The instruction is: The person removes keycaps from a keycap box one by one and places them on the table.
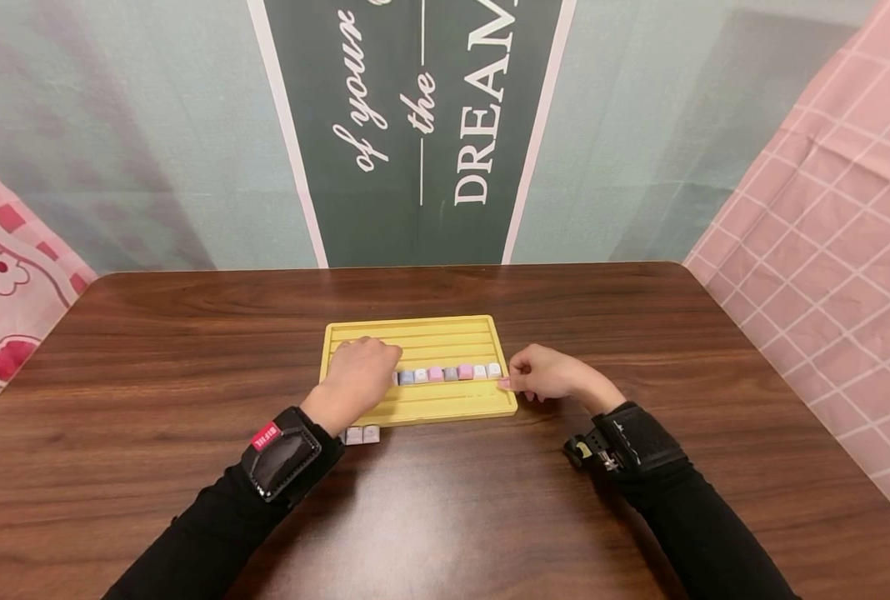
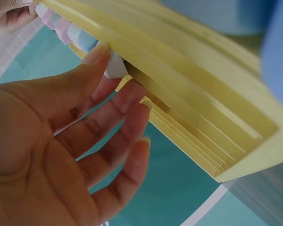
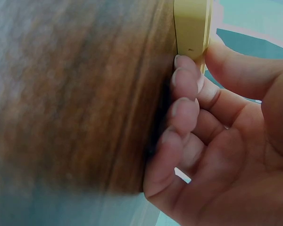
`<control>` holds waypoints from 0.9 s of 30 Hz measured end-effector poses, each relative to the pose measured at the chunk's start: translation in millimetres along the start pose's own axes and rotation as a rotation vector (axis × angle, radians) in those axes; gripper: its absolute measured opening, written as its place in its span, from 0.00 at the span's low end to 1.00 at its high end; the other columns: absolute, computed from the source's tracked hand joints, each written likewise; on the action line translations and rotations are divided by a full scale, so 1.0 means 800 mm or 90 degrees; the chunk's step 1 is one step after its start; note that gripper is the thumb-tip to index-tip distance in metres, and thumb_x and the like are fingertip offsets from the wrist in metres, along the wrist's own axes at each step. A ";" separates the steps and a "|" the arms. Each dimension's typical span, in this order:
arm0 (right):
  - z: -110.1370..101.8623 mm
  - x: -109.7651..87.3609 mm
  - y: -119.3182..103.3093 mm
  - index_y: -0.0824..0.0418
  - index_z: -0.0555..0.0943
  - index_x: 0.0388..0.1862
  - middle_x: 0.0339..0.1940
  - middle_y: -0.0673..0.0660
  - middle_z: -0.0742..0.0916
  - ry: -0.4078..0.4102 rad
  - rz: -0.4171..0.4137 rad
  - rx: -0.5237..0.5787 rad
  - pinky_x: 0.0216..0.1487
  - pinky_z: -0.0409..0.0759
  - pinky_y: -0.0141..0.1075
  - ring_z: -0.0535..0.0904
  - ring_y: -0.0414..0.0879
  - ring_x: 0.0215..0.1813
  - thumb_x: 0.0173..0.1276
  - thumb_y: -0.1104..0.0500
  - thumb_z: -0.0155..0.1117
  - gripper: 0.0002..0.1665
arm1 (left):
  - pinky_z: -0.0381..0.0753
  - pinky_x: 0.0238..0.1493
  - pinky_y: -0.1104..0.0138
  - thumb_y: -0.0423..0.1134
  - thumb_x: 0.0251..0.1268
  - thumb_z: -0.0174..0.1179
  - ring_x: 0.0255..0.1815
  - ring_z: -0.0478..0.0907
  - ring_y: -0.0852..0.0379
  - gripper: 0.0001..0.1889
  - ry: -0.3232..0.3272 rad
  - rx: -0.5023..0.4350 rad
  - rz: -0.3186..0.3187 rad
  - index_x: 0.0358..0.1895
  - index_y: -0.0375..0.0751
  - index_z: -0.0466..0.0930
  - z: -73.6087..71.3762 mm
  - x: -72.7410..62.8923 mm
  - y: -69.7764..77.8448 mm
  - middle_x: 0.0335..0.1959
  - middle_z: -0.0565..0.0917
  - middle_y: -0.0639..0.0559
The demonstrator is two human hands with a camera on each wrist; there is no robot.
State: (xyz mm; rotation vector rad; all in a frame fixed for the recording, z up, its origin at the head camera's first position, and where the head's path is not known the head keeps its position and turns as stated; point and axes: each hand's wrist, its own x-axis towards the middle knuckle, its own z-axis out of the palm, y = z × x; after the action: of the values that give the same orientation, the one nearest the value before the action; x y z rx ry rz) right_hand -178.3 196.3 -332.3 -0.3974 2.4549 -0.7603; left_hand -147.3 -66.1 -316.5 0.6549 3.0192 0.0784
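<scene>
A yellow ridged tray (image 1: 445, 408) lies on the table, with a row of white, pink, grey and blue keycaps (image 1: 435, 374) along one of its grooves. My left hand (image 1: 362, 375) is over the left part of the tray. Its thumb and index finger pinch a whitish keycap (image 2: 115, 67) at the left end of the row, while the other fingers are spread and bent. At the tray's right edge, my right hand (image 1: 550, 372) grips the rim, thumb on top and curled fingers against the side. From the head view, the left hand hides its keycap.
Several pale keycaps (image 1: 362, 434) sit on the brown wooden table (image 1: 445, 517) just in front of the tray, partly behind the left wrist. A lettered curtain (image 1: 415, 133) hangs at the table's far edge, and pink cloths hang on both sides.
</scene>
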 end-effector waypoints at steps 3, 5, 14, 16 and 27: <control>0.000 0.000 -0.001 0.62 0.72 0.20 0.14 0.53 0.74 -0.002 -0.002 -0.001 0.21 0.64 0.32 0.67 0.42 0.16 0.66 0.56 0.58 0.17 | 0.73 0.26 0.60 0.25 0.58 0.52 0.26 0.73 0.53 0.07 -0.003 -0.003 -0.001 0.34 0.39 0.78 0.000 0.000 0.000 0.26 0.78 0.47; 0.000 0.000 -0.001 0.62 0.72 0.19 0.14 0.53 0.74 -0.001 -0.003 0.000 0.21 0.64 0.32 0.67 0.42 0.16 0.66 0.56 0.58 0.17 | 0.72 0.26 0.60 0.26 0.58 0.52 0.26 0.73 0.53 0.07 -0.004 -0.004 0.000 0.33 0.39 0.78 0.000 0.000 0.000 0.26 0.78 0.47; 0.001 -0.001 0.000 0.62 0.72 0.20 0.14 0.53 0.74 0.000 -0.017 -0.010 0.21 0.65 0.32 0.68 0.43 0.18 0.66 0.57 0.57 0.16 | 0.71 0.25 0.61 0.26 0.58 0.54 0.26 0.73 0.54 0.05 0.001 -0.015 0.004 0.32 0.39 0.78 0.000 0.000 -0.001 0.25 0.77 0.48; 0.001 0.000 0.000 0.62 0.72 0.20 0.14 0.53 0.74 -0.003 -0.016 -0.006 0.21 0.64 0.32 0.68 0.43 0.17 0.66 0.56 0.57 0.16 | 0.72 0.25 0.61 0.26 0.57 0.54 0.26 0.74 0.53 0.05 0.002 -0.015 0.006 0.32 0.39 0.78 -0.001 -0.001 -0.002 0.25 0.77 0.48; 0.001 0.000 0.000 0.61 0.73 0.20 0.14 0.53 0.74 0.003 -0.016 -0.006 0.22 0.64 0.33 0.68 0.43 0.18 0.67 0.57 0.57 0.16 | 0.74 0.26 0.61 0.26 0.58 0.54 0.28 0.75 0.52 0.04 0.007 -0.008 0.016 0.32 0.37 0.78 0.001 -0.004 -0.004 0.25 0.78 0.46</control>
State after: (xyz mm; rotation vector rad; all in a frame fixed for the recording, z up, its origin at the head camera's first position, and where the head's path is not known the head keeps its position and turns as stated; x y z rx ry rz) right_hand -177.4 196.1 -333.1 -0.4312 2.4635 -0.7608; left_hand -146.2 -70.5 -317.1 0.6942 3.0186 0.1032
